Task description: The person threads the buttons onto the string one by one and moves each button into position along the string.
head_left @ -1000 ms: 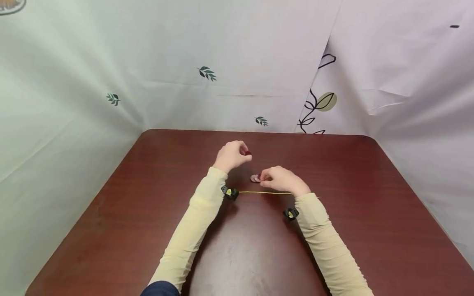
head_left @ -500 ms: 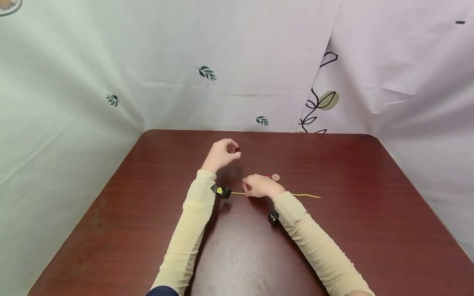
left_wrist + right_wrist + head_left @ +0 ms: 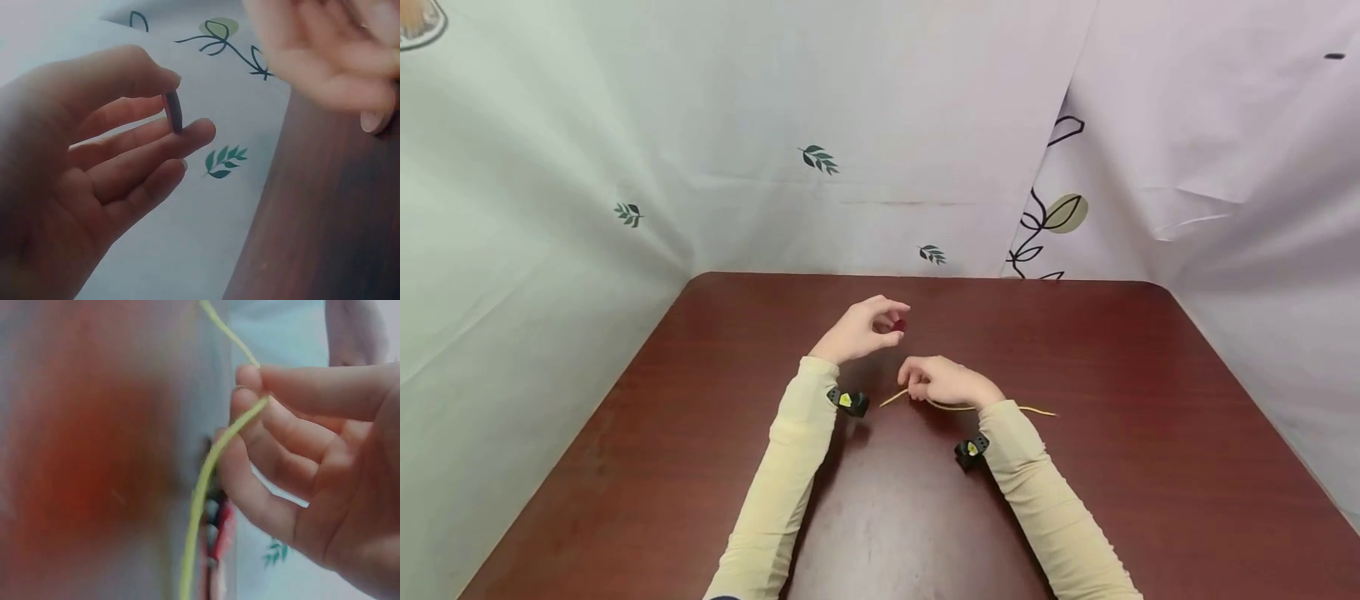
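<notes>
Yellow, thin, stringlike cord (image 3: 200,494), pinched near one end in the right hand (image 3: 951,382), and dark-red, thin disc (image 3: 175,112), held in the left hand's (image 3: 856,332) fingertips: both in hand, to my eye not yet joined.

Over the table (image 3: 1135,392), a disc (image 3: 175,114) in the left hand (image 3: 859,330) is beyond string (image 3: 199,494) in the right hand (image 3: 951,382).

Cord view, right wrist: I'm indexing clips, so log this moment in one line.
left hand: pinches disc | right hand: pinches cord | cord: apart from disc, both ends loose
</notes>
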